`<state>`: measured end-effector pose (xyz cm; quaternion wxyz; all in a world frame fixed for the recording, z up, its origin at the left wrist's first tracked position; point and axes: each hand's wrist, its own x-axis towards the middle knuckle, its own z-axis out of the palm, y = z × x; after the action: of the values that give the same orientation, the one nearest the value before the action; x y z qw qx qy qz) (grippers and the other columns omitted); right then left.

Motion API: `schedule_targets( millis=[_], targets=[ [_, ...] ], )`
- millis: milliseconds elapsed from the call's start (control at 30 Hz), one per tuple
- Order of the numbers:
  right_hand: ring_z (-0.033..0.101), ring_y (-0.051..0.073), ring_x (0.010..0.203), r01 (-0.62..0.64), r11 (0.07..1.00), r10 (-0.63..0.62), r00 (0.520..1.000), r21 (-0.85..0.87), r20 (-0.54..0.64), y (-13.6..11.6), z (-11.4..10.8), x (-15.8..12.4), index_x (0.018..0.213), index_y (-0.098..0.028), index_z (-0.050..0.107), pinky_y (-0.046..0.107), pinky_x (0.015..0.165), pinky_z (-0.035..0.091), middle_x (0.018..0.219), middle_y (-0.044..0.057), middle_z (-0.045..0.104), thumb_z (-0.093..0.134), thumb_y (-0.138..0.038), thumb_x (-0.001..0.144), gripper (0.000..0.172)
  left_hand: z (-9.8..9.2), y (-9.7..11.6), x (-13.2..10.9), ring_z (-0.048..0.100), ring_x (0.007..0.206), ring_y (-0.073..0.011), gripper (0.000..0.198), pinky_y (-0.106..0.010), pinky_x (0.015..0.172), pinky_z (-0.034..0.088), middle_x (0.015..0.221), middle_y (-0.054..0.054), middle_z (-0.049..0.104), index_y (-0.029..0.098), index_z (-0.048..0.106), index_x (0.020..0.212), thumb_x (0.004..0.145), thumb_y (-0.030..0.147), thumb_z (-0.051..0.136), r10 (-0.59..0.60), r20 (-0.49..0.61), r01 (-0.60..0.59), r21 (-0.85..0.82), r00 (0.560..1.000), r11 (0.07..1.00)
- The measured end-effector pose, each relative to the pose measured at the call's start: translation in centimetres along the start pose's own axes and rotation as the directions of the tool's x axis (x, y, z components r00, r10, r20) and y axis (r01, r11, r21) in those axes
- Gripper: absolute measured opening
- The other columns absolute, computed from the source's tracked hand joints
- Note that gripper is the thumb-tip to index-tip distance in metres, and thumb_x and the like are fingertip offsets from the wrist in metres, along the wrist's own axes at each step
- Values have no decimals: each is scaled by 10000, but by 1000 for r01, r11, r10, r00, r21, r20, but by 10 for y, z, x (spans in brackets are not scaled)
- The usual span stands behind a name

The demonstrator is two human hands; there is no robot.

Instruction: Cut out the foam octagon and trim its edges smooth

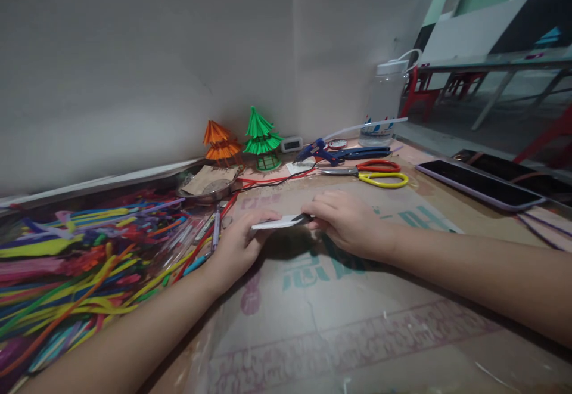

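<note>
Above the middle of the table, my left hand [248, 233] is closed on a thin white flat piece [270, 223], thumb and fingers gripping its left end. My right hand [346, 224] pinches a small dark thin piece [302, 219] that meets the right end of the white one. What exactly the dark piece is, and whether it is joined to the white one, I cannot make out. Beneath both hands lies a plastic-covered printed sheet [286, 322]. Scissors with red and yellow handles [379, 173] lie just beyond my right hand.
Colourful pipe cleaners [80, 269] crowd the left side. Behind stand an orange paper-like tree [220, 143] and a green one [261, 137], a blue glue gun [319, 152] with its cord, pliers [361, 153] and a water bottle [382, 105]. A phone [478, 184] rests at right.
</note>
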<state>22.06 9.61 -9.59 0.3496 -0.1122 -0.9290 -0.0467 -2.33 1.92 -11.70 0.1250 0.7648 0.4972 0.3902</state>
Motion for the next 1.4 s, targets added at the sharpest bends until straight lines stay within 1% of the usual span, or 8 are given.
schedule_targets(
  millis=[233,433,567,733,833,1033,1233,1400],
  targets=[
    [495,181,703,5,1000,-5,1000,-16,5,1,1,0,974,-162,664,291,637,313,750,53,620,414,-242,1014,265,-1,3,2,668,1040,-219,208,-339,937,505,1106,-78,731,193,677,1067,947,244,515,-2,14,3,-14,1000,1000],
    [504,180,702,7,1000,-7,1000,-9,2,1,0,0,980,-165,662,292,641,321,757,55,632,395,-260,1024,287,-1,0,2,667,1035,-219,221,-353,944,504,1118,-85,729,194,673,1094,941,227,518,11,17,-11,-7,1000,1000],
    [545,182,728,-60,997,59,998,38,23,1,0,-1,998,-165,655,285,652,355,800,58,658,403,-278,1020,277,0,2,2,672,1023,-218,208,-337,917,511,1089,-79,735,191,678,1068,943,241,519,1,5,-1,-9,1000,1000],
    [585,225,847,-121,989,120,993,88,16,4,1,-2,1085,-133,617,331,737,438,933,109,672,404,-312,1014,287,-1,3,2,667,1036,-223,221,-344,940,501,1103,-84,728,184,672,1086,951,257,513,-21,-17,21,9,1000,1000],
    [562,211,826,-96,990,94,995,99,20,2,-1,-2,1096,-135,618,321,718,450,923,104,627,394,-314,1019,297,-1,1,2,657,1070,-222,233,-343,966,492,1135,-79,717,192,663,1118,948,231,509,8,-3,-8,29,1000,1000],
    [519,195,771,-17,996,15,1000,82,23,-9,-3,0,1099,-122,643,306,678,430,877,89,576,353,-370,1039,386,0,1,-1,638,1104,-224,270,-364,976,482,1167,-83,699,199,633,1163,949,173,472,72,93,-82,100,993,992],
    [507,208,762,-13,999,11,999,53,38,-11,-3,0,1081,-114,650,314,668,392,825,86,586,313,-382,1047,431,2,5,-2,648,1075,-207,257,-341,959,488,1137,-75,706,186,625,1144,949,161,461,91,60,-98,124,994,987],
    [505,205,758,-14,997,9,998,72,61,-11,-4,0,1079,-109,654,308,671,369,823,84,596,334,-357,1044,406,3,4,-4,652,1072,-212,256,-351,955,495,1136,-64,709,203,619,1151,944,160,474,100,54,-106,145,994,984]
  ],
)
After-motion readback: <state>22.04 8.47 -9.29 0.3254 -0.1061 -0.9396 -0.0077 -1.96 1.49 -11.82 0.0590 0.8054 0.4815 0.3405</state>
